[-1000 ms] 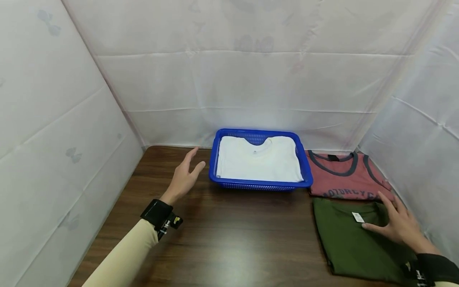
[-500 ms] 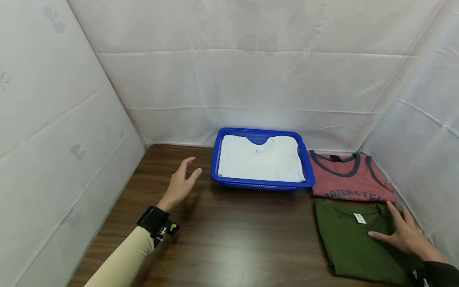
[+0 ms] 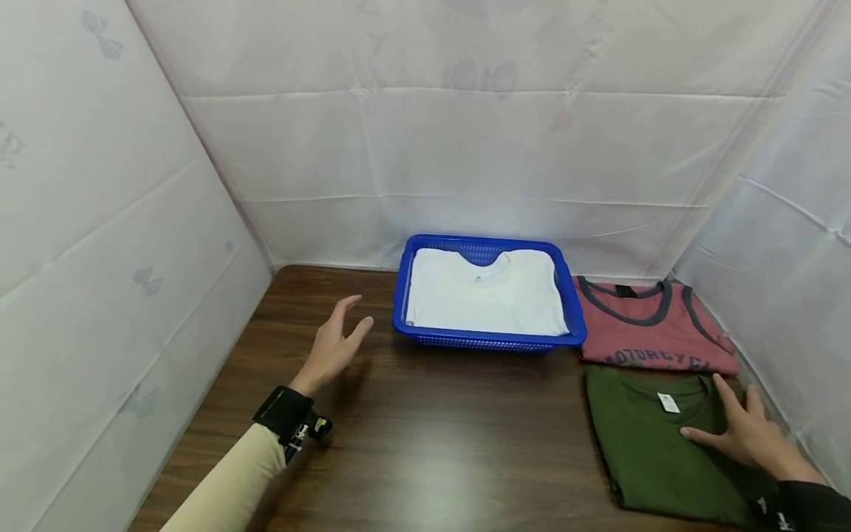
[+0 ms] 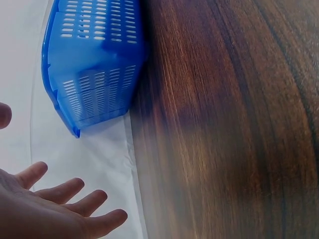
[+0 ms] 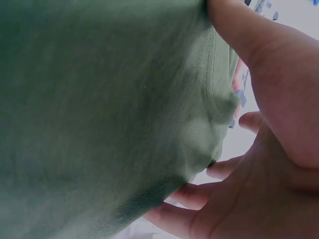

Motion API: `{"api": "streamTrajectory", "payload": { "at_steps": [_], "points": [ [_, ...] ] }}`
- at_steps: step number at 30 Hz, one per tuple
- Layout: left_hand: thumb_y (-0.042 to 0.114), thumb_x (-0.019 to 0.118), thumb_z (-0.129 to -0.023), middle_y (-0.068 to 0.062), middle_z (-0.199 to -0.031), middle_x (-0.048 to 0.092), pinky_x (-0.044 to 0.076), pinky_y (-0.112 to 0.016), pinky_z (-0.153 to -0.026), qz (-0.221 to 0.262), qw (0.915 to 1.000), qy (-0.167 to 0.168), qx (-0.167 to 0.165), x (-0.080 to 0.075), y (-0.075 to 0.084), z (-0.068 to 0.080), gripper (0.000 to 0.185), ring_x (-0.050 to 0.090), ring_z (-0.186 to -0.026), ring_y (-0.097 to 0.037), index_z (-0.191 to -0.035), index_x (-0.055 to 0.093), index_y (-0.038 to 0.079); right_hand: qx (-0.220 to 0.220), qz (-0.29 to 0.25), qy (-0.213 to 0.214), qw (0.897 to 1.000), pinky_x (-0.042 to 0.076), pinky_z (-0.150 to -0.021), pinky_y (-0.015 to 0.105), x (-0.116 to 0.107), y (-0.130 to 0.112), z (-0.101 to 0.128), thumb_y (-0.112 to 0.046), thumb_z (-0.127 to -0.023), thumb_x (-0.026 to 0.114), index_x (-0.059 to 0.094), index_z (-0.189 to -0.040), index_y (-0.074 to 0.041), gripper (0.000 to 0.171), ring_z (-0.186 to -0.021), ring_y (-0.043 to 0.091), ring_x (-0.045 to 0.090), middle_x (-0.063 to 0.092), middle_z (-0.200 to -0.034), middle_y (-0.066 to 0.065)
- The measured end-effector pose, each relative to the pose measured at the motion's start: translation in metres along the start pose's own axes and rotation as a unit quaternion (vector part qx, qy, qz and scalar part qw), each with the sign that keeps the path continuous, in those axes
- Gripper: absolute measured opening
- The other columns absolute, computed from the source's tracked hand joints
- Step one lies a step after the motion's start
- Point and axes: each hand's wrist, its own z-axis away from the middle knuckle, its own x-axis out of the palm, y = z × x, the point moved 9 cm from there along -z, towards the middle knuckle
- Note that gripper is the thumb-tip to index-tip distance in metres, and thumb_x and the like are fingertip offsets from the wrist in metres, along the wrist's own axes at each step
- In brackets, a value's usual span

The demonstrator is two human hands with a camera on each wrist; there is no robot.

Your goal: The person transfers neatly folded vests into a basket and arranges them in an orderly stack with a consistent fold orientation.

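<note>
Pale cloth walls (image 3: 465,162) with faint printed bows stand at the back and on both sides. Between them spreads the brown wood-grain counter (image 3: 425,421), glossy where light strikes its front half. Near its back edge, close to the rear cloth, sits a blue basket (image 3: 479,338) with slotted sides. The green shirt (image 3: 658,458) lies folded flat on the counter at the front right, collar towards the back. Just behind it and right of the basket lies a folded red shirt (image 3: 651,340) with dark trim at the neck and dark lettering across the chest. A folded white shirt (image 3: 488,299) lies inside the basket, its neckline facing the rear rim.

A pale yellow sleeve (image 3: 229,484) covers the left forearm. The left hand (image 3: 332,347) hangs over the counter left of the basket, near it but apart, with thumb and fingers held wide. The right hand (image 3: 744,432) is spread wide on the right side of the green shirt: the thumb rests on the fabric by the collar, and some fingertips meet its edge. Black bands circle the left wrist (image 3: 284,414) and the right wrist (image 3: 807,506). A small white label (image 3: 668,403) shows inside the green collar.
</note>
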Motion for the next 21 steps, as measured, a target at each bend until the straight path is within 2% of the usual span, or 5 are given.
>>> {"api": "streamTrajectory", "payload": {
  "at_steps": [3,5,14,19,21],
  "points": [
    [0.047,0.052,-0.107,-0.013,-0.164,0.033,0.028,-0.063,-0.117,-0.001,1.0000,-0.001,0.000,-0.001,0.000,0.000,0.064,0.028,-0.151,-0.037,-0.159,0.032,0.015,0.005,0.010,-0.002,1.000,0.044,-0.065,0.071,0.003,-0.005,0.000,-0.061,-0.093,0.068,-0.020,-0.154,0.007,0.126,-0.094,0.083,0.037,-0.003,-0.135,0.063],
    [0.046,0.052,-0.107,-0.013,-0.164,0.033,0.028,-0.063,-0.117,-0.001,1.0000,-0.002,0.001,-0.001,0.001,0.001,0.063,0.028,-0.152,-0.037,-0.159,0.032,0.017,0.008,0.017,-0.002,1.000,0.042,-0.066,0.074,0.005,-0.007,-0.001,-0.063,-0.092,0.066,-0.019,-0.155,0.005,0.126,-0.096,0.085,0.034,-0.004,-0.136,0.062],
    [0.043,0.054,-0.107,-0.014,-0.164,0.033,0.028,-0.064,-0.116,-0.002,1.0000,0.001,0.003,-0.001,-0.002,0.003,0.062,0.028,-0.151,-0.038,-0.159,0.033,0.016,-0.004,0.039,0.028,0.999,0.041,-0.065,0.075,0.004,-0.023,-0.001,-0.064,-0.090,0.068,-0.008,-0.158,0.007,0.124,-0.087,0.079,0.041,0.000,-0.135,0.062],
    [0.042,0.055,-0.106,-0.015,-0.163,0.035,0.029,-0.063,-0.116,-0.010,0.9999,0.004,0.000,0.000,-0.003,0.004,0.061,0.030,-0.150,-0.039,-0.158,0.034,0.015,-0.019,0.051,0.053,0.997,0.043,-0.062,0.069,0.001,-0.036,-0.002,-0.063,-0.089,0.070,-0.001,-0.158,0.008,0.123,-0.083,0.069,0.048,0.009,-0.132,0.059],
    [0.041,0.056,-0.106,-0.015,-0.163,0.036,0.029,-0.063,-0.116,-0.014,0.9999,0.005,-0.002,0.000,-0.004,0.004,0.061,0.031,-0.150,-0.040,-0.157,0.035,0.015,-0.022,0.054,0.057,0.997,0.043,-0.063,0.070,0.002,-0.040,-0.002,-0.064,-0.088,0.071,0.000,-0.159,0.006,0.122,-0.084,0.069,0.047,0.011,-0.131,0.059]
  ]
}}
